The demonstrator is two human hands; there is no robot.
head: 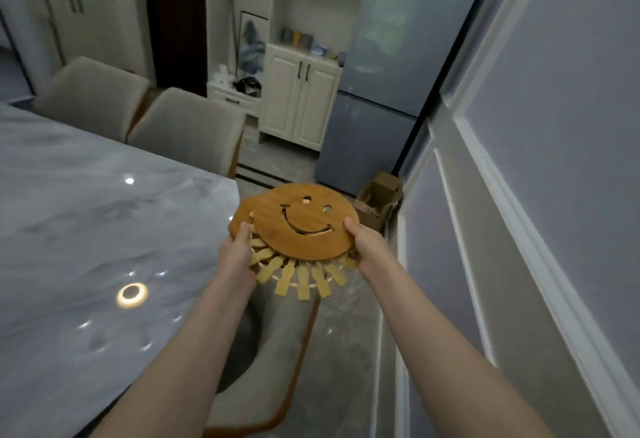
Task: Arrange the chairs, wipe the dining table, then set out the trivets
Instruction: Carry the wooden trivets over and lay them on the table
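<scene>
1. Trivets (304, 229) held as a stack in mid-air between both hands, just off the near corner of the counter (86, 229) and above a chair

2. Left hand (237, 254): grip closed on the stack's left edge, thumb on top of a plain round wooden disc, fingers curled beneath

3. Right hand (363, 247): grip closed on the stack's right edge, thumb on the rim of the top disc, fingers hidden under it

4. Smiley trivet (308, 226): uppermost, round wood with two cut-out eyes and a curved mouth, lying between the two grips and tilted toward the camera

5. Slatted trivet (304, 278): lowest in the stack, pale paddle-shaped slats fanning out below the smiley disc, toward the wrists

6. Near chair (277, 351): grey upholstered back directly under the forearms, pushed against the counter edge

7. Far chairs (187, 122): two grey backs side by side beyond the left grip, at the counter's far side

8. Refrigerator (381, 74): beyond the right grip, beside a white cabinet (301, 105)
</scene>
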